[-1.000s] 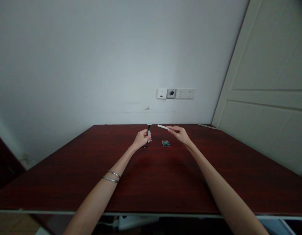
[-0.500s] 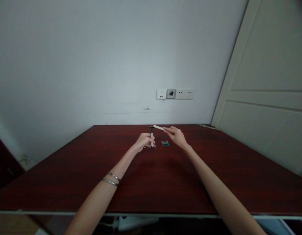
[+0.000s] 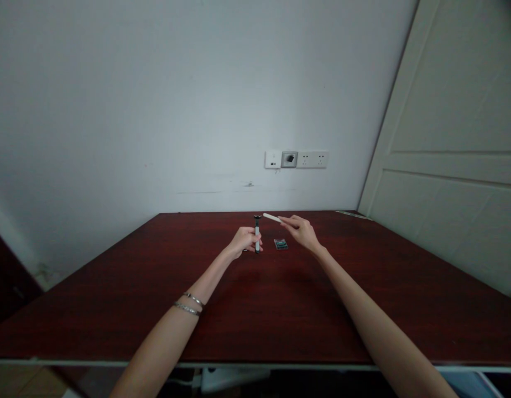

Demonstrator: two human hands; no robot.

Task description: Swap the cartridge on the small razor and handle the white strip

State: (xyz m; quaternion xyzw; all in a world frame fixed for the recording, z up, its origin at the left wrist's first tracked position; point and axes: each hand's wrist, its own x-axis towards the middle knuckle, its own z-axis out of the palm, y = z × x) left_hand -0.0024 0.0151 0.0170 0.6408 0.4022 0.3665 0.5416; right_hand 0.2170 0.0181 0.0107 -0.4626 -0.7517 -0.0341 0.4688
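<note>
My left hand (image 3: 244,240) is closed around the handle of a razor (image 3: 257,237), which stands upright with its dark head at the top and a light grey handle below. In my right hand (image 3: 302,231), between thumb and fingers, is a slim white stick (image 3: 272,218). It points left, and its tip is close beside the razor's head, with a small gap seeming to lie between them. A small flat clear pack (image 3: 281,244) with something teal inside lies on the table between my two hands.
The dark red wooden table (image 3: 280,320) reaches back to a white wall with a row of sockets (image 3: 312,160). A pale panelled door (image 3: 454,166) stands at the right. Below the front edge sits a white object (image 3: 234,378).
The white stick and my right hand have shifted slightly to the right, away from the razor's head. The razor has dipped slightly in my left hand.
</note>
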